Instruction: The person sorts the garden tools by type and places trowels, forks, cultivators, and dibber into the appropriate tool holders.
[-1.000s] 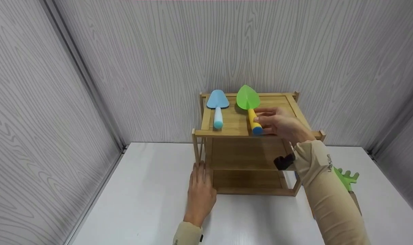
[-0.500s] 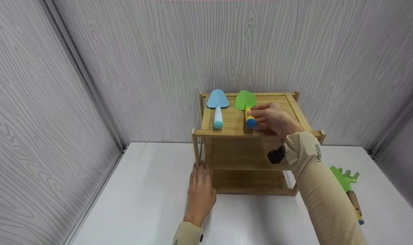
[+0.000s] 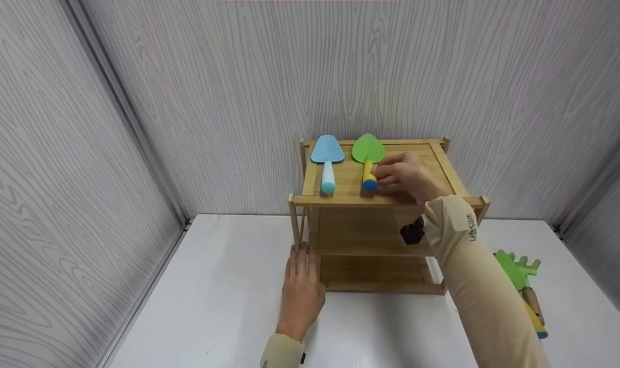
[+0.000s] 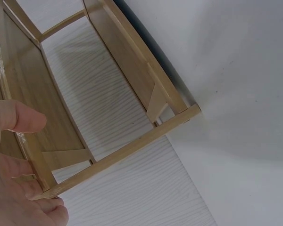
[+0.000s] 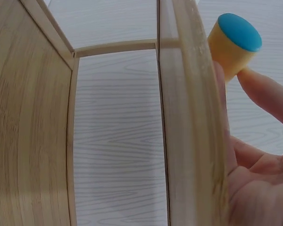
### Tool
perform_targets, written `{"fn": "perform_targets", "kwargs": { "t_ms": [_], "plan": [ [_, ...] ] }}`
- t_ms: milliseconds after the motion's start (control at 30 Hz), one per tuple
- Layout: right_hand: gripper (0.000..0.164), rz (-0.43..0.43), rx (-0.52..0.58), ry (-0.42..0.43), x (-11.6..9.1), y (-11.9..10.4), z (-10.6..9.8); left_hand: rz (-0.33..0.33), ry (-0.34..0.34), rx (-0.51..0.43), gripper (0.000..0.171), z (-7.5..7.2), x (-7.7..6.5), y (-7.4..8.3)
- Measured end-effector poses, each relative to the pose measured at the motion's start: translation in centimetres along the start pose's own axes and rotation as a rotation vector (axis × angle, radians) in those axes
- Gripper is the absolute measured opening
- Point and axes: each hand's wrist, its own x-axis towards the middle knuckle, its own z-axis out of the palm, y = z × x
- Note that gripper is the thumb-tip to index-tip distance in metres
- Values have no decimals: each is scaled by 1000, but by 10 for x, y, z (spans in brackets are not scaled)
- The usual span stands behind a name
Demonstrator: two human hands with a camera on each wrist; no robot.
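A three-tier wooden shelf (image 3: pixel 376 248) stands against the back wall. On its top board lies a green trowel (image 3: pixel 368 149), blade toward the wall. My right hand (image 3: pixel 407 176) pinches its yellow handle, whose blue end cap (image 5: pixel 243 32) shows past the board's edge in the right wrist view. To its left lies a blue trowel (image 3: pixel 328 149) with a pale handle, pointing the same way. My left hand (image 3: pixel 302 296) grips the shelf's left front post; in the left wrist view the thumb (image 4: pixel 28 120) lies over the middle tier's edge and the fingers bend round the post (image 4: pixel 127 148).
On the white table (image 3: pixel 223 286) right of the shelf lie another green trowel (image 3: pixel 511 270) with a yellow handle and a green hand rake (image 3: pixel 527 266) with a brown handle, partly behind my right sleeve. Grey wood-grain walls (image 3: pixel 238 102) enclose the back and sides.
My right hand has moved the green trowel slightly left and down onto the top board, straightening it beside the blue trowel. My left hand has stayed in place.
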Motion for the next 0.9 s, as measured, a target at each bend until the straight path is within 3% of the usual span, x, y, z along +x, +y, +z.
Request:
{"fn": "perform_targets", "kwargs": {
  "t_ms": [333, 467, 700, 900],
  "plan": [
    [53, 18, 95, -34, -9, 0, -8, 0, -3, 10, 80, -3, 0, -1],
    [54, -16, 98, -65, -18, 3, -16, 3, 2, 20, 78, -3, 0, -2],
    [58, -83, 230, -93, -37, 11, -30, 13, 5, 19, 76, -2, -1, -1],
    [59, -164, 159, -95, -54, 22, -40, 14, 14, 5, 77, -4, 0, 0]
  ]
}}
